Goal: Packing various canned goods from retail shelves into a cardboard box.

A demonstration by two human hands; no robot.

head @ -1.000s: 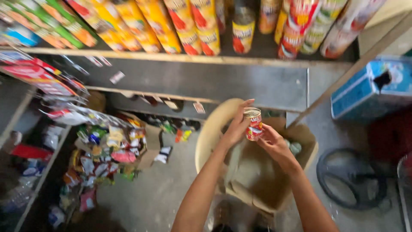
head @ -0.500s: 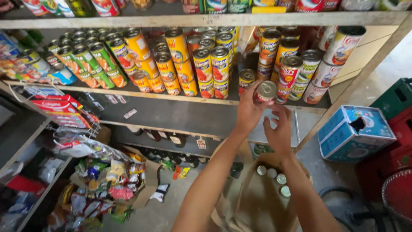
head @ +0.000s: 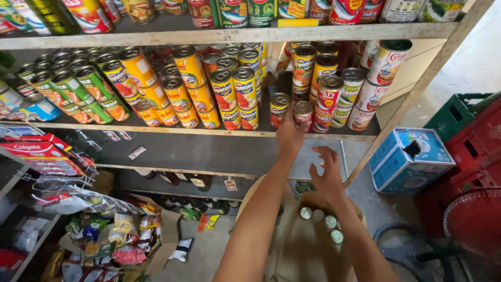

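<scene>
Two wooden shelves [head: 209, 134] of rough, pale board are packed with tin cans in rows, yellow, green and red labelled, some stacked two high; a concrete floor is seen below. A blue carton [head: 407, 159] stands on the floor at the right, beside red and green crates [head: 469, 130]. Hanging packets [head: 47, 156] and sachets fill the lower left. A small round can [head: 302, 113] with a dull metal lid and red label is set on the middle shelf at the front edge, just beside a yellow-labelled can [head: 279, 109]. The left hand [head: 289, 137] is raised to it, fingers closed about its lower part from the front. The right hand [head: 327, 172] is spread open, holding nothing, above an open cardboard box [head: 297, 245] in which more can tops [head: 329, 222] are seen.
</scene>
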